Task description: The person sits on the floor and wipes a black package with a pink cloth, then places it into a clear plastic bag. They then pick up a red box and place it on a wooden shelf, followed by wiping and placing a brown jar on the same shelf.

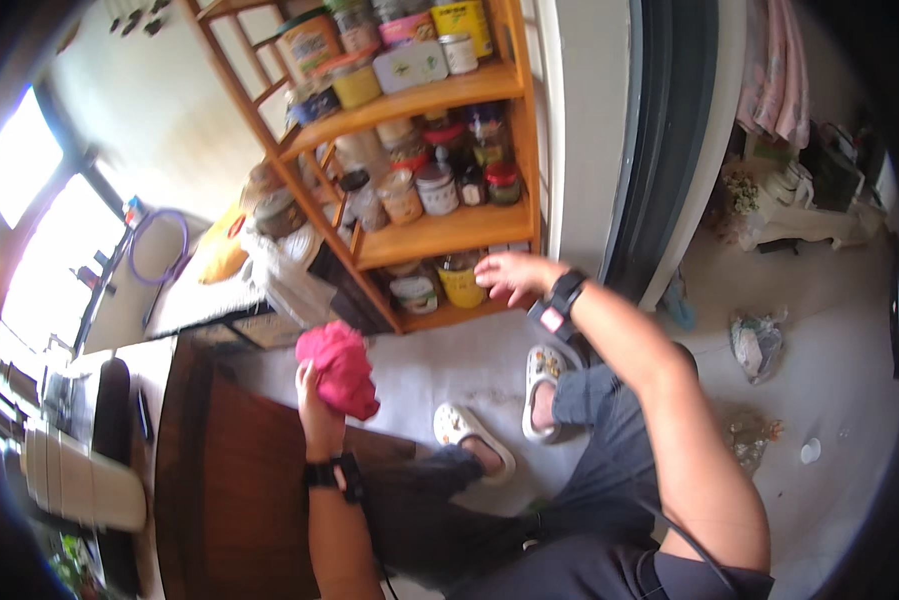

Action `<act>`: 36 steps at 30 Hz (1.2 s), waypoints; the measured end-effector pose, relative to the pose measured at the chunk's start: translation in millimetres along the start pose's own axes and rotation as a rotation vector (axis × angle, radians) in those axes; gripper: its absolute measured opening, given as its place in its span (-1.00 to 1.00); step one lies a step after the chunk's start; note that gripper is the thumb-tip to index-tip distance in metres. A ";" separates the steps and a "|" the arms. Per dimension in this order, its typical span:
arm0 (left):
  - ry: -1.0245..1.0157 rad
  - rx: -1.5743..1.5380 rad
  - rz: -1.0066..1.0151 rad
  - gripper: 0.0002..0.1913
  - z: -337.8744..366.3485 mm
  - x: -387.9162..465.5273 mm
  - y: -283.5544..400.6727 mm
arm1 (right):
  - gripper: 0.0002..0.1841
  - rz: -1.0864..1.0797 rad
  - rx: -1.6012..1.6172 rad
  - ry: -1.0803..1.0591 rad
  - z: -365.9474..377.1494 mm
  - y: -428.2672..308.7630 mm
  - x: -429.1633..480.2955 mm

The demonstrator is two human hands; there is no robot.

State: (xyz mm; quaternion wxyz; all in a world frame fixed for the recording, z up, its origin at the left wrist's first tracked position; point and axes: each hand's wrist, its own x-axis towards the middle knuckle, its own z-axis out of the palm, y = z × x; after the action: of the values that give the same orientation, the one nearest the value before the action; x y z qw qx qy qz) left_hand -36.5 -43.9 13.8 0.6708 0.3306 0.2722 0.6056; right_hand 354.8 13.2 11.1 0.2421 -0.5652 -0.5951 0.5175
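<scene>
A crumpled red-pink cloth (338, 366) is bunched in my left hand (318, 401), which hangs over the floor beside a brown cabinet front. My right hand (515, 274) reaches out with fingers apart and holds nothing that I can see. It appears in front of the lowest part of a wooden shelf unit (442, 236); whether it touches anything there I cannot tell. Nearest to its fingertips is a yellow container (461, 283) on the bottom shelf, with a white tub (413, 292) to the left of it.
Jars and tins crowd the upper shelves, among them a red-lidded jar (502, 184). A white plastic bag (284, 274) hangs at the counter's edge on the left. The brown cabinet (247, 480) stands by my left arm. On the floor at right lie a clear plastic bag (755, 346) and other litter.
</scene>
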 end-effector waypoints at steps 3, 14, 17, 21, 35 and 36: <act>0.003 0.082 0.040 -0.75 26.3 -9.1 -2.2 | -0.41 -0.117 -0.231 -0.081 -0.8 -65.5 -63.3; -0.686 0.517 -0.090 -0.54 173.6 2.6 19.1 | -0.45 -0.574 0.511 -0.110 50.9 -113.9 -100.1; -0.510 0.599 -0.063 -0.43 142.5 42.3 20.2 | -0.47 -0.496 0.224 -0.112 21.9 -84.7 -72.3; 0.039 0.636 0.141 -0.41 88.4 125.6 28.1 | -0.44 -0.411 -0.255 -0.018 -1.6 -38.3 -31.0; 0.068 0.334 0.626 -0.59 51.8 318.8 -31.1 | -0.41 0.277 0.099 -0.924 68.8 90.9 99.0; 0.078 0.402 0.663 -0.62 51.5 319.2 -30.3 | -0.42 0.241 0.095 -1.000 72.8 87.1 106.2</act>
State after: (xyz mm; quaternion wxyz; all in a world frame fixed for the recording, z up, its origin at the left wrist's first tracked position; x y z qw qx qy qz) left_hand 59.9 265.6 34.2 0.3496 0.5020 0.2890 0.7364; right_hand 302.1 71.1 -123.2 -0.1078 -0.3016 -0.5444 0.7752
